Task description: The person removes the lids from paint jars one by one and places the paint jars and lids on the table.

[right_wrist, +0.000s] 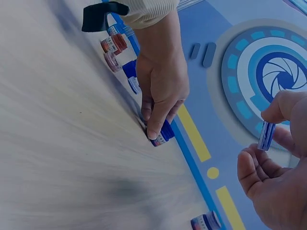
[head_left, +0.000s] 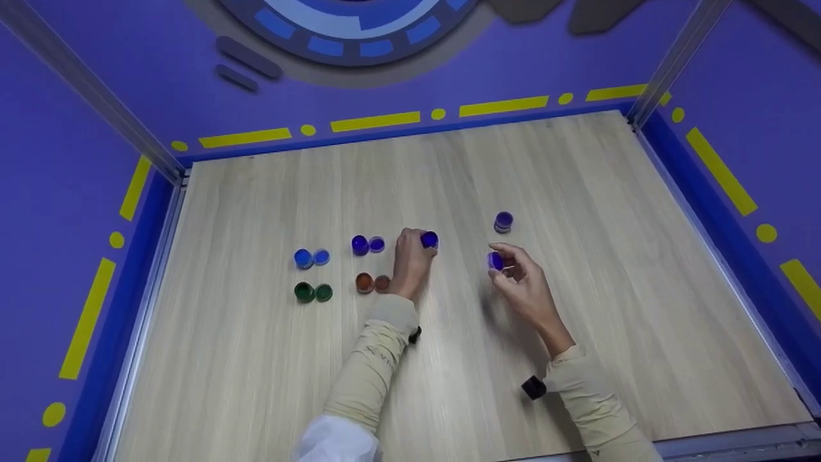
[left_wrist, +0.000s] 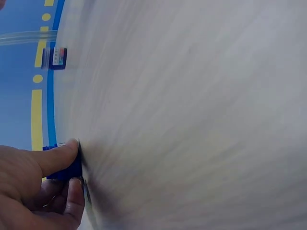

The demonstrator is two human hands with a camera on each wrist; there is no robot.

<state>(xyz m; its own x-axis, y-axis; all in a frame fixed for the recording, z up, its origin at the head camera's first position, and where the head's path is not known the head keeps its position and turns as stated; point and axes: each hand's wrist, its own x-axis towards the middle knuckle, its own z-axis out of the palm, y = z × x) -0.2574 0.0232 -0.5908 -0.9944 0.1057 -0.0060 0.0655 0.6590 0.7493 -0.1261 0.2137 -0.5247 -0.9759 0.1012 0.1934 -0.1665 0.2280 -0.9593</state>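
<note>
In the head view my left hand (head_left: 412, 263) grips a small dark blue paint jar (head_left: 429, 240) standing on the table, its open top facing up. Thumb and fingers wrap its sides in the left wrist view, where the jar (left_wrist: 72, 170) is partly covered. My right hand (head_left: 524, 282) pinches a round blue-violet lid (head_left: 495, 261) between thumb and fingers, raised above the wood. Seen from the right wrist, that lid (right_wrist: 266, 135) is edge-on. Behind the right hand stands a purple paint jar (head_left: 503, 221) with its lid on.
Left of my left hand stand open jars, each beside its lid: light blue (head_left: 303, 258), violet-blue (head_left: 360, 244), green (head_left: 304, 292) and orange-brown (head_left: 364, 283). The left forearm passes close to the orange-brown lid (head_left: 382, 283). Blue panels (head_left: 385, 90) wall the wooden table (head_left: 256, 372).
</note>
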